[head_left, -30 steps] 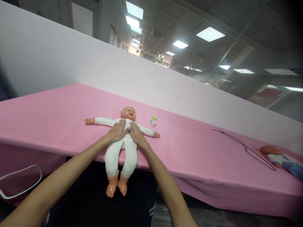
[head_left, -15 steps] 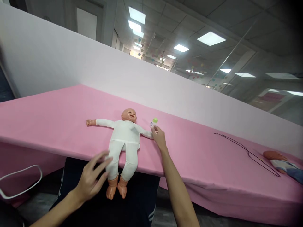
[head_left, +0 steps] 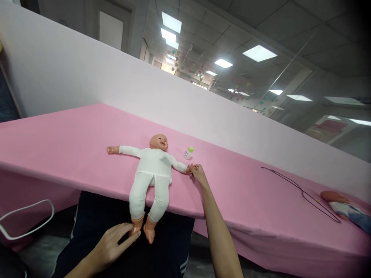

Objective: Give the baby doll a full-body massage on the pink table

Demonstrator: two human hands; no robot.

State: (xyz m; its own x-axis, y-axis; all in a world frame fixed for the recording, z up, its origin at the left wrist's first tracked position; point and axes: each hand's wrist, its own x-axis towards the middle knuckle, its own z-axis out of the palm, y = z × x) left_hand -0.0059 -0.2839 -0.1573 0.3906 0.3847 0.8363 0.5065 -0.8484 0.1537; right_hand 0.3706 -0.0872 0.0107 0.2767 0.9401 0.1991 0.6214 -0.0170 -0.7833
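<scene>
A baby doll (head_left: 153, 164) in a white suit lies face up on the pink-covered table (head_left: 232, 185), its legs hanging over the front edge. My left hand (head_left: 116, 239) is at the doll's foot on the left of the view, thumb and fingers around it. With its fingers pinched, my right hand (head_left: 198, 173) holds the doll's hand on the right of the view. Just beyond that hand stands a small clear bottle (head_left: 188, 153) with a green cap, touched by neither hand.
To the right, a thin black cord (head_left: 301, 189) lies near a second doll (head_left: 348, 206) in blue and white. A pale wall (head_left: 174, 100) runs behind the table. A white loop-shaped frame (head_left: 27, 208) is at the lower left.
My left hand has moved down from beside the doll's leg to its foot and closed on it. My right hand has shifted slightly down, away from the bottle, onto the doll's hand.
</scene>
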